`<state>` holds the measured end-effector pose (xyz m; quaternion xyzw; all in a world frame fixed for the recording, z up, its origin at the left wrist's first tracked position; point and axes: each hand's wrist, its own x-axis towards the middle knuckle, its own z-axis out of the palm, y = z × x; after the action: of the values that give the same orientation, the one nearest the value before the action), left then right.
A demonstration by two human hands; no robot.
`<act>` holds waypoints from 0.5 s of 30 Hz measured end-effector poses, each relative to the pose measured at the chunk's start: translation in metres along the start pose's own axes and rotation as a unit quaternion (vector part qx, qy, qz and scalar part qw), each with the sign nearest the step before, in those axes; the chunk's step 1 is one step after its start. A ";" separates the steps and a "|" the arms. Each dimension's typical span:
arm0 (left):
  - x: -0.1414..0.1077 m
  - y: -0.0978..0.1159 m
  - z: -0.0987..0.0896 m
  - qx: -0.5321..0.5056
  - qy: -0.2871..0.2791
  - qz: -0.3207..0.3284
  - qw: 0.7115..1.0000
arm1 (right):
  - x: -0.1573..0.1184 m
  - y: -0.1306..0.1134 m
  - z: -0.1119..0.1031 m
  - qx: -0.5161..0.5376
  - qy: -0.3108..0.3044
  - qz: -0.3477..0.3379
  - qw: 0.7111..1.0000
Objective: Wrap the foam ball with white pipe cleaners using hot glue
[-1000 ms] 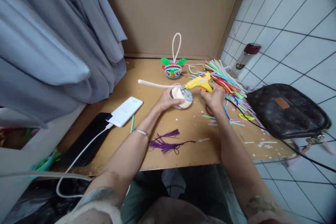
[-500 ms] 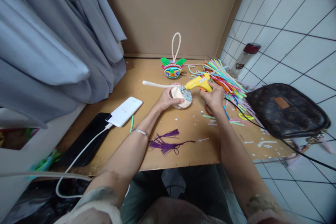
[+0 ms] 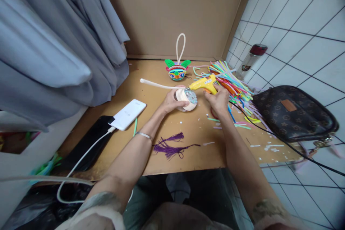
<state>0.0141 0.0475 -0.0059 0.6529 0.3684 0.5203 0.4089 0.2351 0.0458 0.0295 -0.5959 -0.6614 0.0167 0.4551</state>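
Observation:
My left hand [image 3: 173, 101] is closed around a round, cream-wrapped piece [image 3: 192, 107] with a grey-blue patterned face turned to the right. A white fuzzy strip [image 3: 156, 84] runs from the top of this piece out to the left, its far end free in the air. In my right hand [image 3: 219, 99] is a yellow glue gun [image 3: 202, 83], fingers wrapped round its handle. The nozzle points left and sits at the upper edge of the round piece; whether it touches cannot be made out. A clear glue stick [image 3: 225, 73] juts from the gun's back.
Behind stands a colourful animal-head ornament [image 3: 178, 72] with a white loop. Many coloured fuzzy sticks [image 3: 231, 79] lie at right, near a brown patterned bag [image 3: 295, 113] and a bottle [image 3: 252, 61]. Purple tassels [image 3: 169, 149], a white power bank [image 3: 130, 114] and a black phone [image 3: 87, 147] lie nearer.
The white strip's free end has swung a little left and up. My right hand and the glue gun have shifted very slightly; the left hand keeps its grip.

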 end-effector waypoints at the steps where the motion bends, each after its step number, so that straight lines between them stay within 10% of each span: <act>1: 0.000 0.001 0.000 -0.003 -0.003 -0.004 1.000 | 0.000 -0.001 -0.001 -0.004 0.000 0.003 1.000; 15: -0.001 0.003 0.000 -0.009 -0.009 -0.006 1.000 | 0.000 -0.004 -0.005 -0.033 0.002 0.025 0.999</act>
<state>0.0144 0.0456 -0.0037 0.6517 0.3634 0.5156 0.4213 0.2349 0.0417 0.0347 -0.6269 -0.6457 0.0054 0.4360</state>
